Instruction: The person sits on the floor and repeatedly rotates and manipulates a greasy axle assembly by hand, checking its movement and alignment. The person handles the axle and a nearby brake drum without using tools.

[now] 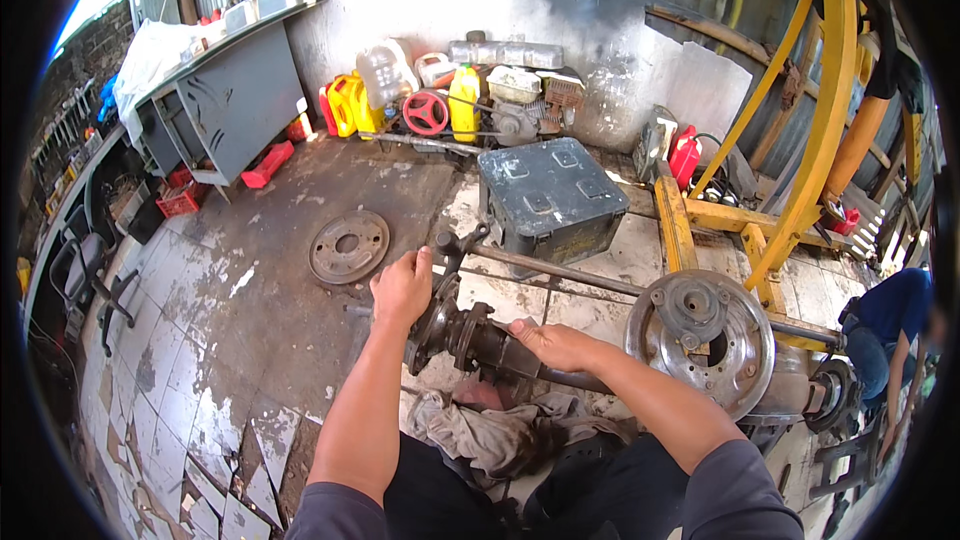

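A greasy vehicle axle (pixel 515 355) lies across in front of me, above my knees. My left hand (pixel 401 290) is closed at its left end, on the rim of the wheel hub (pixel 430 325); its fingertips are partly hidden. The right hand (pixel 562 346) wraps round the axle tube with the thumb along the top. Beyond the axle runs a long steel rod (pixel 560 271), with a jointed end near my left thumb. A round metal plate with a hub-like centre (pixel 700 340) stands right of my right hand. Dirty rags (pixel 490 432) lie beneath the axle.
A round brake backing plate (pixel 349 246) lies on the stained tile floor. Past the rod stands a dark lidded box (pixel 552 190). A yellow steel frame (pixel 780 225) rises at the right, where another person in blue (pixel 885 325) crouches. Yellow jugs (pixel 352 105) line the wall.
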### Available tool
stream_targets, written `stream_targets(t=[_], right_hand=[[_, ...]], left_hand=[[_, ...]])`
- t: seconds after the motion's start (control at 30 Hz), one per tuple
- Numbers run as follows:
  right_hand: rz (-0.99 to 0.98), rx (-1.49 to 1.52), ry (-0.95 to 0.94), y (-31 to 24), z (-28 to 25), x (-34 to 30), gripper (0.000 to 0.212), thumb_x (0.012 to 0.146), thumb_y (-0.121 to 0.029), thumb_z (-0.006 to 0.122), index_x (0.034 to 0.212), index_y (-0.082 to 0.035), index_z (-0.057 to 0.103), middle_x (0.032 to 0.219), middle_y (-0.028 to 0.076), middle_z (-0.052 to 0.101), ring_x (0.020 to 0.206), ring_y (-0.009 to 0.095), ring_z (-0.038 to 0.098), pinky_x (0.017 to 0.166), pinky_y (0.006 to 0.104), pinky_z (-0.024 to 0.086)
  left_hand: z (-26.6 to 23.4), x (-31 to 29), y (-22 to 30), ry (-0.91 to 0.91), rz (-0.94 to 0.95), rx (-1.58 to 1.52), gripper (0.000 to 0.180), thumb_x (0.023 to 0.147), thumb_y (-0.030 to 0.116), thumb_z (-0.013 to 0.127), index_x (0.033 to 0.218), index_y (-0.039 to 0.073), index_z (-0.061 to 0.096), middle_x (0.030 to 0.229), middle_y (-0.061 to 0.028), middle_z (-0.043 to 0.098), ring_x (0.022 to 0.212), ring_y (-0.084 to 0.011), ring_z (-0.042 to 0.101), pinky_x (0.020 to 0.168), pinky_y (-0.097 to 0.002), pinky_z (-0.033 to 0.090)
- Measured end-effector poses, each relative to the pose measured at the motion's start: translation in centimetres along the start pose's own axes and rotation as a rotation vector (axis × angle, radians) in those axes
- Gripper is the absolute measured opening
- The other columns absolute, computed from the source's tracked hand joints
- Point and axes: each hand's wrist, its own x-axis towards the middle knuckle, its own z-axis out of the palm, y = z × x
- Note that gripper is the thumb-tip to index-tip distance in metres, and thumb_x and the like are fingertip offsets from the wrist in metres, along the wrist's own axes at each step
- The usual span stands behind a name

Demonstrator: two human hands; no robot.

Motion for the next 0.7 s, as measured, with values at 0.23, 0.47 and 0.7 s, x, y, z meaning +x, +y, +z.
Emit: stream_targets(t=[0.23,0.47,0.7], right_hand=[[-0.051,-0.042,0.043,1.3,0.5,0.9,0.086,0.099,-0.072,0.012,0.149,-0.01,0.045,0.137,0.025,0.057,0.128,0.043,0.053,0.11,0.0445,0.041],[-0.004,-0.051,0.032,2.2,0.0,0.4,0.087,0.1,-0.07,0.014,0.147,-0.004,0.046,0.14,0.024,0.055,0.129,0.042,0.052,0.111,0.0433,0.04],[-0.014,-0.044,0.012,1.2,-0.2,0.2,0.086,0.101,-0.069,0.015,0.145,-0.003,0.048,0.137,0.024,0.059,0.128,0.043,0.053,0.11,0.0433,0.041]], left_hand=[[0.3,0.0,0.0,0.011,0.016,-0.037,0.055,0.104,0.049,0.036,0.114,0.008,0.07,0.103,-0.0193,0.072,0.111,-0.0383,0.063,0.108,-0.0516,0.033],[0.8,0.3,0.4,-0.002,0.009,-0.095,0.056,0.104,0.05,0.035,0.116,0.007,0.07,0.106,-0.0206,0.072,0.114,-0.0378,0.062,0.11,-0.0527,0.031],[0.3,0.3,-0.1,0.002,-0.002,-0.059,0.056,0.104,0.05,0.035,0.119,0.008,0.069,0.107,-0.019,0.072,0.114,-0.0372,0.062,0.11,-0.0524,0.031]])
